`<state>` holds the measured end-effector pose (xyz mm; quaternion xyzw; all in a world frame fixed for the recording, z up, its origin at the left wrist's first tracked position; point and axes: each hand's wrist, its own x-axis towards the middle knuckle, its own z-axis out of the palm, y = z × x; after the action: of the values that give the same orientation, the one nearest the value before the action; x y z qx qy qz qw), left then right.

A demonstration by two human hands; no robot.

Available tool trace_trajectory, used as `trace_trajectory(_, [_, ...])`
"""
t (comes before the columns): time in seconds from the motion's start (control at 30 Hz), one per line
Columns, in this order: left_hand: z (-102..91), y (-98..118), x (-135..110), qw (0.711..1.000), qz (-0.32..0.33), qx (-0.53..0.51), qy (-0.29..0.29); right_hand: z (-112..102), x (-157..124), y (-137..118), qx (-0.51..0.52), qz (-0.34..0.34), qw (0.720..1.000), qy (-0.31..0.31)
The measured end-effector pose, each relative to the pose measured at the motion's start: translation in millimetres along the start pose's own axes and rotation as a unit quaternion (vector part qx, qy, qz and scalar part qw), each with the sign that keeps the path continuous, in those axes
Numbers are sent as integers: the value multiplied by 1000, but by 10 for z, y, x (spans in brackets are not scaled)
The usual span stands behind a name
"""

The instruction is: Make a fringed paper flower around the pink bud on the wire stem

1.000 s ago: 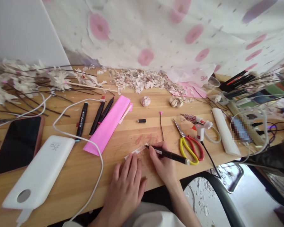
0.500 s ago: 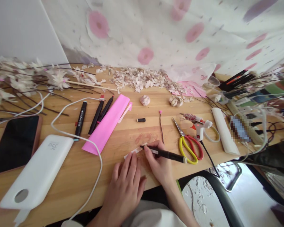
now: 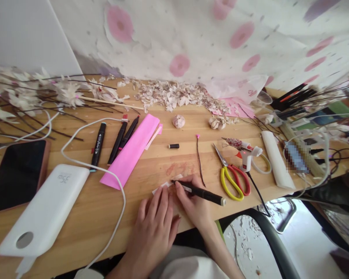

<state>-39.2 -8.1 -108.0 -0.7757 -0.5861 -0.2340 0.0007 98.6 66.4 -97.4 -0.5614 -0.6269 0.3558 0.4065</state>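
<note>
Your marker (image 3: 205, 194), gripped in your right hand (image 3: 196, 205), has slid left along the white strip (image 3: 169, 184) under your flat left hand (image 3: 154, 221); smooth pink paper (image 3: 133, 155) and pointed scissors (image 3: 221, 157) flank them on the wooden bench (image 3: 84, 211).

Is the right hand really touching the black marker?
Touching. The head view shows the right hand holding the black marker, its fingers closed around it with no gap.

Worktop (image 3: 145, 174) left: phone (image 3: 16, 172), power bank (image 3: 50, 205) just to its right.
Worktop middle: cap (image 3: 173, 146), petals (image 3: 177, 97) behind it, strip (image 3: 168, 183) before it.
Worktop right: scissors (image 3: 226, 165), glue gun (image 3: 246, 158) behind them to the right.
</note>
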Motion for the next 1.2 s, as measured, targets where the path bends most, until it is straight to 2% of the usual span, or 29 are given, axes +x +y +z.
trace_trajectory(0.13, [4, 3, -17, 1000, -1, 1, 0, -28, 36, 28, -2, 14, 999, 36])
trace_trajectory(0.27, [11, 3, -25, 1000, -1, -2, 1, -25, 23, 32, -4, 12, 1000, 9])
trace_trajectory(0.43, [3, 1, -15, 1000, -2, -5, -5, -49, 35, 51, -11, 25, 998, 52])
trace_trajectory(0.6, [-8, -2, 6, 1000, -2, -6, -2, -72, 37, 59, -9, 22, 999, 35])
trace_trajectory(0.77, [-11, -11, 9, 1000, 1, 0, -4, -92, 42, 89, -11, 31, 996, 80])
trace_trajectory(0.93, [-15, -12, 7, 1000, 2, 2, -2, -83, 21, 99, -2, 29, 998, 61])
trace_trajectory(1.07, [-21, -10, 2, 1000, 2, 1, -7, -89, 16, 99, -1, 34, 997, 74])
trace_trajectory(1.2, [-27, -6, -5, 1000, 3, 2, -11, -104, 17, 109, 2, 29, 998, 52])
